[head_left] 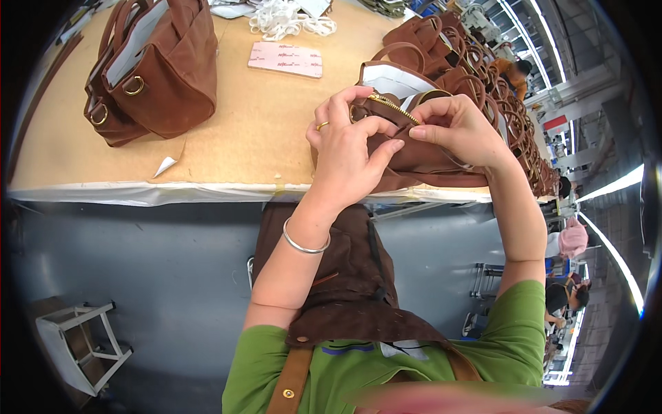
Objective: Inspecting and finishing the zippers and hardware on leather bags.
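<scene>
A brown handbag [431, 165] with a pale lining lies at the table's front edge, its opening turned upward. Along its mouth runs a brass-toothed zipper [392, 105], which curves between my two hands. My left hand [345, 148], wearing a ring, has its fingers curled over the zipper edge, with thumb and index finger close to the brown material. On the other side, my right hand [458, 127] pinches the bag's edge by the zipper's right part between thumb and fingers. What lies under the fingertips is hidden.
Another brown handbag [172, 83] stands at the left of the table [241, 138]. A pink-and-white block [285, 59] and a heap of white straps [286, 19] lie farther back. Many brown bags [476, 83] crowd the right side. A stool [83, 345] stands lower left; people work at far right.
</scene>
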`<state>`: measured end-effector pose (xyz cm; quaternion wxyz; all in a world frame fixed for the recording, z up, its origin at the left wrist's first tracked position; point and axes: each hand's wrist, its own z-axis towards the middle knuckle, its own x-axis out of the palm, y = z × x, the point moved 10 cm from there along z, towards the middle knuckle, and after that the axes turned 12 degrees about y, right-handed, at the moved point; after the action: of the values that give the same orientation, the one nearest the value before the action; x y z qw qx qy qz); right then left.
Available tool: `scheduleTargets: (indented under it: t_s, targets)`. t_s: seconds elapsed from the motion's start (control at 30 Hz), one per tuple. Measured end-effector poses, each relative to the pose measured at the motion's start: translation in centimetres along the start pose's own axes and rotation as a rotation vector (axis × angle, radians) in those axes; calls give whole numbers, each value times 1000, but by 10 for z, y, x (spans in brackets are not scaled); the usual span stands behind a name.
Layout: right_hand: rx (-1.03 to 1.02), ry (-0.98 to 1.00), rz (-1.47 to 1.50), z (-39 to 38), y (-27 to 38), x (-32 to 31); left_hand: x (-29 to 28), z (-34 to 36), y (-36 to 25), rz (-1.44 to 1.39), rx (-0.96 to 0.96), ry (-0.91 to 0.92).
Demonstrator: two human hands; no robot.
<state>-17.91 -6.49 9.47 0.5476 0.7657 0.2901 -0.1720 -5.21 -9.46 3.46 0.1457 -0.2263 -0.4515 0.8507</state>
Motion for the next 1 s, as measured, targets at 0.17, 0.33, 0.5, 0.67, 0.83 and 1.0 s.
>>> scheduleTargets:
  t_s: [0.17, 0.33, 0.5, 0.67, 0.83, 1.0]
  targets:
    - [-23, -14, -45, -2, 0, 0, 1, 0, 1, -49, -13, 11]
    - [-26, -18, -112, -2, 2, 1, 2, -3, 0, -2, -12, 14]
    - [-63, -28, -141, -1, 6, 4, 3, -5, 2, -47, -13, -19]
    - [-54, 3, -174, 0, 8, 7, 5, -4, 9, -148, -39, -34]
    - [-46, 19, -238, 1, 10, 7, 6, -2, 5, -135, -33, -17]
    - [-48, 39, -220, 0, 11, 11, 9, -4, 8, -224, 8, -29]
